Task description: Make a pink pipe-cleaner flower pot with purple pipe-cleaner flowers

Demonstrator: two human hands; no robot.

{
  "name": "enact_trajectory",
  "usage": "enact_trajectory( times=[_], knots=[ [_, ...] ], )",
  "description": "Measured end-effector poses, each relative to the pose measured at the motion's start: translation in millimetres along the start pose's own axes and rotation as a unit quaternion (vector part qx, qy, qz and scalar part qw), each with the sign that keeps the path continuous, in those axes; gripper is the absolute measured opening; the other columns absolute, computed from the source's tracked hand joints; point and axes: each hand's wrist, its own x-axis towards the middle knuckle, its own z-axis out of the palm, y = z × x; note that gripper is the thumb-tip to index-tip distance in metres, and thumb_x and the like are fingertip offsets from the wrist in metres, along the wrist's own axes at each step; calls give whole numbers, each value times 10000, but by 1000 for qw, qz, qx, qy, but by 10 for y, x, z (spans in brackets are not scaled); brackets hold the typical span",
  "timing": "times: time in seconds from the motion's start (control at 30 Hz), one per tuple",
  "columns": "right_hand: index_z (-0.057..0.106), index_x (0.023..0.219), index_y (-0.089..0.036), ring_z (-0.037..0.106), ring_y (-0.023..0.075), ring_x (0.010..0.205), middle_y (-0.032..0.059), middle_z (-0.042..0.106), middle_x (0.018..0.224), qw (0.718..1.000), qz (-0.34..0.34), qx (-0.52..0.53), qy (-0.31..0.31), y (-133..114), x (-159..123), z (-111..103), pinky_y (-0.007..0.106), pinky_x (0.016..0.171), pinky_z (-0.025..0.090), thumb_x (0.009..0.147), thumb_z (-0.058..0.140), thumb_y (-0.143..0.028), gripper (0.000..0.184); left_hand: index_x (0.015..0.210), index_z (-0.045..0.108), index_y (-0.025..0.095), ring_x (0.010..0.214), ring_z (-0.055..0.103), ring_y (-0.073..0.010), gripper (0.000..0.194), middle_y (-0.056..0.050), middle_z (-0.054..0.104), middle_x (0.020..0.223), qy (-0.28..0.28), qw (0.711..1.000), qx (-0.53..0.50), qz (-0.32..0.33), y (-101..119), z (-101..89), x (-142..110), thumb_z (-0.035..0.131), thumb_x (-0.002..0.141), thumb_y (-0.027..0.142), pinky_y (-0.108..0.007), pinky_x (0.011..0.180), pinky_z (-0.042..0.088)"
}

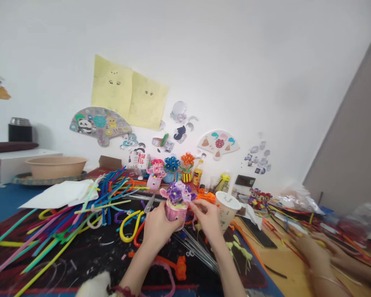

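Note:
My left hand (157, 227) is wrapped round a small pink pot (174, 213) that carries purple pipe-cleaner flowers (179, 192). It holds the pot upright just above the dark mat (89, 251). My right hand (207, 217) touches the pot's right side, its fingers pinched at the base of the flowers. Whether those fingers hold anything small I cannot make out. Yellow-handled scissors (135, 225) lie just left of my left hand.
A pile of coloured pipe cleaners (77, 210) spreads at left. A white paper cup (227, 208) stands right of my hands, thin wires (198, 249) below them. More flower pots (170, 170) line the wall. Another person's blurred hands (318, 251) work at right.

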Motion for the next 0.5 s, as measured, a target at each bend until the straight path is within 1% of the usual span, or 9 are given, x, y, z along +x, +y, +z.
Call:
enact_trajectory(
  times=[0.1, 0.13, 0.23, 0.37, 0.5],
  knots=[
    [719, 750, -141, 482, 126, 417, 24, 619, 517, 997, -21, -66, 32, -7, -6, 11, 253, 450, 383, 698, 667, -478, 345, 1028, 559, 180, 835, 642, -256, 479, -97, 689, 917, -1, 1000, -3, 1, 3, 10, -7, 610, 648, 468, -279, 672, 403],
    [722, 753, -142, 486, 127, 419, 28, 629, 526, 996, -23, -74, 33, -10, -7, 15, 253, 450, 386, 700, 664, -477, 344, 1025, 559, 180, 836, 642, -254, 476, -96, 688, 913, -1, 1000, -3, 3, 4, 15, -7, 608, 649, 469, -277, 674, 403],
    [733, 742, -153, 514, 138, 446, 41, 667, 575, 996, -29, -83, 33, -20, -9, 22, 254, 458, 401, 691, 661, -477, 336, 1030, 555, 179, 851, 640, -250, 482, -93, 686, 915, -3, 1000, -1, 7, 6, 28, -2, 604, 650, 472, -273, 684, 404],
    [747, 717, -175, 561, 157, 508, 52, 709, 655, 992, -61, -100, 43, -32, -17, 30, 259, 498, 430, 691, 652, -471, 312, 1029, 554, 186, 864, 639, -248, 484, -86, 687, 921, -6, 1000, 9, -1, 2, 36, 7, 606, 645, 476, -268, 686, 407],
    [751, 725, -179, 563, 157, 502, 47, 712, 649, 990, -74, -115, 48, -55, -35, 35, 258, 498, 432, 713, 641, -444, 287, 1011, 559, 185, 858, 640, -250, 470, -88, 689, 915, -5, 1000, 13, 2, -1, 38, 5, 598, 651, 485, -267, 682, 406]
  ],
)
